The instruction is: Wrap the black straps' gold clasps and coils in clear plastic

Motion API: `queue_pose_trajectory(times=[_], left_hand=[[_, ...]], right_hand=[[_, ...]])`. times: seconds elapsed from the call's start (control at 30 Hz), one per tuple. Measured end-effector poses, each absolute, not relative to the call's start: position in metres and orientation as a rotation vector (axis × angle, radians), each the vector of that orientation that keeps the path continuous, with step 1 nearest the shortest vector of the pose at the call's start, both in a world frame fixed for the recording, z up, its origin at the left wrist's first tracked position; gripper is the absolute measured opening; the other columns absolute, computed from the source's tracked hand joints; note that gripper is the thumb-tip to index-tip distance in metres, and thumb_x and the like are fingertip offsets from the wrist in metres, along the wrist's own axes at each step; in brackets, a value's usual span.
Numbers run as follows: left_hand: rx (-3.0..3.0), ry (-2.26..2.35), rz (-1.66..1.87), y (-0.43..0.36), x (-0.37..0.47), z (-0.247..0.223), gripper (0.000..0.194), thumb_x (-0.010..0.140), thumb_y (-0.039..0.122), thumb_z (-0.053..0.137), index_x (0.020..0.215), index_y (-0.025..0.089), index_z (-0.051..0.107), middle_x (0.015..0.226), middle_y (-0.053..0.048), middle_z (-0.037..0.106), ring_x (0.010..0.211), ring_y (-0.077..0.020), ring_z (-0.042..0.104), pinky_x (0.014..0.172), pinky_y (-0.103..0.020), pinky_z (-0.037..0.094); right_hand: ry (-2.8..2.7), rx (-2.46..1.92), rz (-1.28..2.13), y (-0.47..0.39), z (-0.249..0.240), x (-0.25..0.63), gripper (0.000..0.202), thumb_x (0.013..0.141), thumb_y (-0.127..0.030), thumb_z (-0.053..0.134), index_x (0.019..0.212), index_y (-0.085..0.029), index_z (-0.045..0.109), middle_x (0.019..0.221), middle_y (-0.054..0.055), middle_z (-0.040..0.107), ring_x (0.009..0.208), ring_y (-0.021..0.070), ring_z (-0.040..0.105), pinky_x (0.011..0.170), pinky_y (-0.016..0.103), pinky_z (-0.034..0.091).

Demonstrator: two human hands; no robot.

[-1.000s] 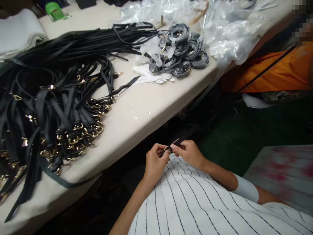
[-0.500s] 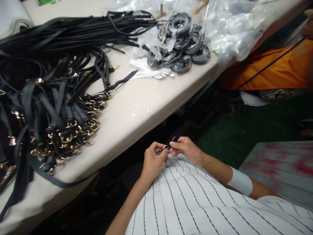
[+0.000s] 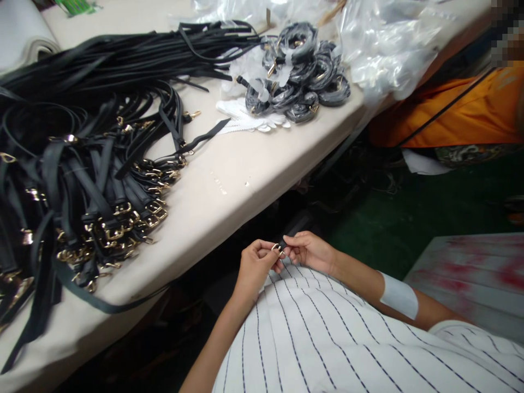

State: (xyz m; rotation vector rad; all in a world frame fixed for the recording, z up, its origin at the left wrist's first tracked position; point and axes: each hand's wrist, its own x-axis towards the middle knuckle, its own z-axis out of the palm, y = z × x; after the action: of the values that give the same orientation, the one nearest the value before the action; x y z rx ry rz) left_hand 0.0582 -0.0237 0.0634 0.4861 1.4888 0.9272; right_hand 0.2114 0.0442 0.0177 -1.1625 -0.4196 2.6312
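Note:
Close in front of my body, my left hand (image 3: 257, 263) pinches a gold buckle (image 3: 277, 249). My right hand (image 3: 311, 250) is closed on the black strap (image 3: 282, 243) right beside that buckle. The rest of the strap runs off dark and blurred past my right fingers, against the dark space under the table. Both hands are off the table, fingertips almost touching. To the left on the table lies a heap of black straps with gold buckles (image 3: 117, 226), some draping over the edge.
Long black straps (image 3: 135, 54) lie bundled along the cream-covered table (image 3: 229, 169). Plastic-wrapped strap coils (image 3: 301, 71) sit by white tags (image 3: 254, 117) and clear plastic bags (image 3: 388, 49). Someone in orange clothing (image 3: 462, 109) is at the right. A red-stained grey board (image 3: 470, 273) stands lower right.
The buckle has turned slightly in my fingers and shows more clearly. The strap's trailing part has shifted and looks more blurred. Both hands stay nearly in place.

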Motion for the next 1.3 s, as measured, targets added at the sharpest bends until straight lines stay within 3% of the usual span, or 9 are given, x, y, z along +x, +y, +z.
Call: queue_pose_trajectory(times=[0.13,0.33,0.47,0.6,0.9,1.17,1.3], left_hand=[[0.418,1.425,0.947,-0.024,0.056,0.064,0.015,0.072,0.022,0.071,0.078,0.012,0.061,0.071,-0.008,0.072,0.052,-0.0125,0.06,0.05,-0.023,0.047],[0.383,1.346,0.952,-0.026,0.053,0.062,0.013,0.075,0.022,0.07,0.079,0.012,0.063,0.075,-0.009,0.072,0.055,-0.0124,0.06,0.052,-0.023,0.046],[0.389,1.324,0.953,-0.027,0.052,0.061,0.015,0.076,0.024,0.071,0.08,0.012,0.063,0.077,-0.009,0.072,0.056,-0.0126,0.061,0.053,-0.024,0.046],[0.402,1.347,0.958,-0.026,0.052,0.06,0.016,0.075,0.024,0.071,0.08,0.012,0.063,0.075,-0.009,0.072,0.057,-0.0135,0.062,0.052,-0.024,0.047],[0.433,1.438,0.955,-0.025,0.053,0.062,0.018,0.07,0.024,0.074,0.076,0.013,0.062,0.067,-0.007,0.072,0.052,-0.013,0.061,0.05,-0.023,0.046],[0.532,1.519,0.93,-0.024,0.049,0.054,0.025,0.065,0.033,0.078,0.07,0.015,0.06,0.059,-0.004,0.069,0.047,-0.0136,0.059,0.047,-0.024,0.046],[0.721,1.676,0.951,-0.026,0.062,0.058,0.028,0.066,0.048,0.075,0.068,0.022,0.065,0.051,0.001,0.065,0.047,-0.0167,0.059,0.047,-0.027,0.048]], right_hand=[[-0.258,-1.164,2.707,0.046,0.016,0.212,0.037,0.098,-0.02,0.049,0.07,-0.005,0.067,0.064,0.008,0.069,0.048,0.0058,0.06,0.05,0.012,0.053],[-0.18,-1.165,2.756,0.047,0.018,0.212,0.035,0.099,-0.02,0.047,0.073,-0.006,0.067,0.064,0.006,0.067,0.05,0.0057,0.06,0.05,0.011,0.053],[-0.314,-1.156,2.659,0.044,0.021,0.21,0.029,0.092,-0.022,0.061,0.067,-0.006,0.066,0.064,0.007,0.068,0.049,0.0049,0.057,0.048,0.011,0.05],[-0.773,-1.121,2.415,0.041,0.026,0.207,0.028,0.078,-0.033,0.077,0.071,-0.008,0.068,0.064,0.005,0.067,0.052,0.0061,0.056,0.047,0.014,0.046],[-1.075,-1.107,2.19,0.033,0.026,0.205,0.035,0.077,-0.046,0.074,0.08,-0.013,0.062,0.065,0.001,0.066,0.055,0.009,0.057,0.055,0.022,0.047],[-1.253,-1.172,2.016,0.025,0.016,0.199,0.034,0.079,-0.047,0.07,0.081,-0.014,0.06,0.066,0.001,0.066,0.055,0.011,0.059,0.054,0.023,0.048],[-1.362,-1.251,1.796,0.02,0.017,0.2,0.026,0.08,-0.04,0.069,0.075,-0.017,0.058,0.06,-0.002,0.063,0.053,0.013,0.061,0.049,0.023,0.046]])
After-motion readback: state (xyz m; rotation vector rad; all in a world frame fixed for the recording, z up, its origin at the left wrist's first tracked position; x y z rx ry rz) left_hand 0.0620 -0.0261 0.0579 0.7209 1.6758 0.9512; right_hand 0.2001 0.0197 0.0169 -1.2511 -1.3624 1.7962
